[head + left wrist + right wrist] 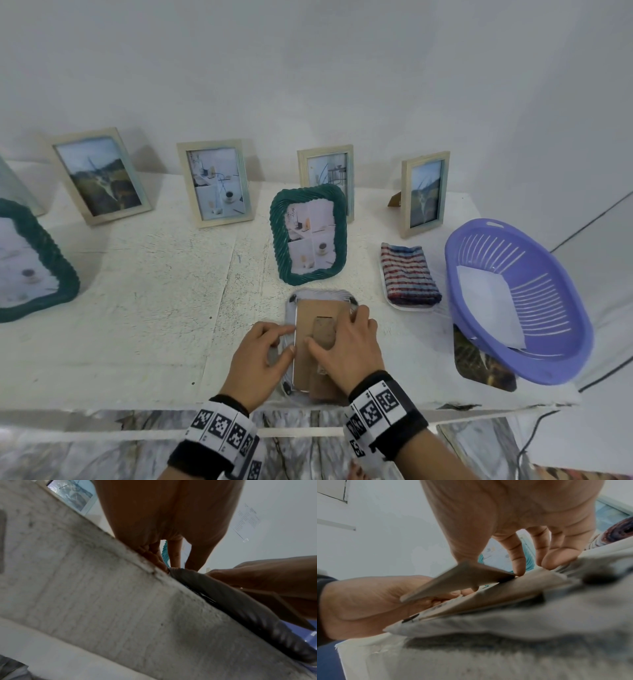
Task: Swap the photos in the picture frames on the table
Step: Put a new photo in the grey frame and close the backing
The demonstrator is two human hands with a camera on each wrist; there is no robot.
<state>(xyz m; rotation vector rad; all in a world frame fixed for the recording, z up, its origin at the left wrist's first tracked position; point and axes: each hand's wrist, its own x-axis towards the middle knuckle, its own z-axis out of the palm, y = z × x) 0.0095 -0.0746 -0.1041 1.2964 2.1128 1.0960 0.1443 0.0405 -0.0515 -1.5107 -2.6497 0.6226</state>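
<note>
A pale frame (pixel 291 308) lies face down at the near edge of the white table (pixel 144 308), just in front of the person, with its brown backing board (pixel 305 356) uppermost and the little prop stand (pixel 323 330) lifted off the board. The left hand (pixel 262 356) sits on the frame's left rim, its fingertips (pixel 289 349) curled against the board's left edge. The right hand (pixel 346 346) lies over the board's right half, fingers bent, with two fingertips (pixel 519 570) pressing down by the stand's hinge and the others on the far rim. The step looks like opening or closing the back; I cannot tell which, nor whether a photo lies under the board. Next, the small dark clips (pixel 292 300) at the corners probably need turning, one hand steadying the frame while the other works the board's edge. Just beyond stands a green frame (pixel 310 234) with its picture showing, close enough to be knocked if the board swings up. Four wooden frames (pixel 215 183) stand along the far wall, and another green one is at the far left. To the right lie a folded striped cloth (pixel 409 274) and a purple basket (pixel 513 301) holding a white sheet (pixel 486 301), with a loose photo (pixel 479 366) partly under the basket's near side.
</note>
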